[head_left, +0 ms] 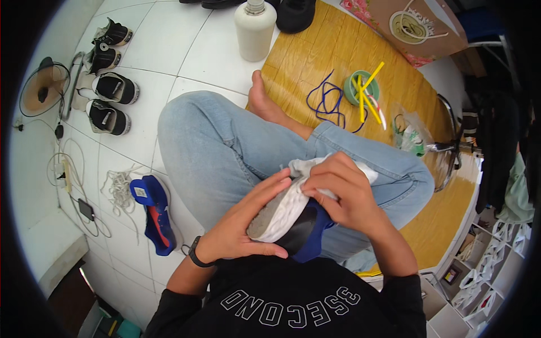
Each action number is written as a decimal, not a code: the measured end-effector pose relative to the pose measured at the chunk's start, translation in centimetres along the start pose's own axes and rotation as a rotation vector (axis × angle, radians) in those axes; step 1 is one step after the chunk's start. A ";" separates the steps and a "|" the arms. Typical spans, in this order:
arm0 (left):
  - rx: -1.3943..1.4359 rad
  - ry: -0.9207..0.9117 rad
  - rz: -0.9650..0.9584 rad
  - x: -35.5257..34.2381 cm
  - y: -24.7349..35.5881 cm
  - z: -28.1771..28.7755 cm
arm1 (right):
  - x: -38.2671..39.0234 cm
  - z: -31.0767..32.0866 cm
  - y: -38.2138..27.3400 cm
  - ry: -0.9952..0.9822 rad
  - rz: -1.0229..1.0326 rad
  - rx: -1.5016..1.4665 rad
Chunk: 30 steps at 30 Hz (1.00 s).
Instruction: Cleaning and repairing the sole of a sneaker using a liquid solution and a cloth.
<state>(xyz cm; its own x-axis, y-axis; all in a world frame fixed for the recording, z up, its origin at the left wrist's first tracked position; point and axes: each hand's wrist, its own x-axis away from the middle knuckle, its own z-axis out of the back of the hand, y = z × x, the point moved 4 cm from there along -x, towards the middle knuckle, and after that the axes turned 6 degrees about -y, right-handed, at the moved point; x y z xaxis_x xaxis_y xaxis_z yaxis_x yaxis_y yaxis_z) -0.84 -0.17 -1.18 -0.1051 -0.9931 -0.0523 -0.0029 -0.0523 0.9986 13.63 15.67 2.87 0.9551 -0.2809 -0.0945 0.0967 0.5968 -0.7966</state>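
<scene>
Smooth white tiles [191, 53] | left hand [238, 226] clasping blue shoe [310, 245], ridged sole [280, 218] | right hand [345, 194] pinching crumpled cloth [301, 168]

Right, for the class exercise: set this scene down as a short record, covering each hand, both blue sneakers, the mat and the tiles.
Left hand: grips the held sneaker
Right hand: pinches a whitish cloth at the sneaker's side
Held sneaker: blue and black upper, white midsole facing up
Other sneaker: blue, red inside, on the tiles
Wood-pattern mat: blue shoelace, green cup with yellow sticks
Tiles: pale laces, black sneakers
</scene>
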 end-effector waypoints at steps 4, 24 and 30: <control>0.129 -0.118 0.161 0.9 -0.5 -0.5 | -0.4 -0.9 -2.7 -0.010 0.123 -0.147; 0.011 -0.056 0.173 -0.2 1.7 -1.5 | -1.6 1.7 -4.1 -0.283 0.093 -0.072; 0.051 -0.084 0.156 -0.7 1.2 -1.2 | 0.2 3.4 0.1 0.072 -0.253 -0.435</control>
<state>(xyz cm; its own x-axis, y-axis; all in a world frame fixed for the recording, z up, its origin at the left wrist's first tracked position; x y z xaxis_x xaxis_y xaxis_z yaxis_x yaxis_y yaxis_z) 0.45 0.36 0.01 -0.1905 -0.9764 0.1015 -0.0302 0.1092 0.9936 14.79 18.17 4.81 0.8938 -0.4360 0.1047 0.1822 0.1399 -0.9733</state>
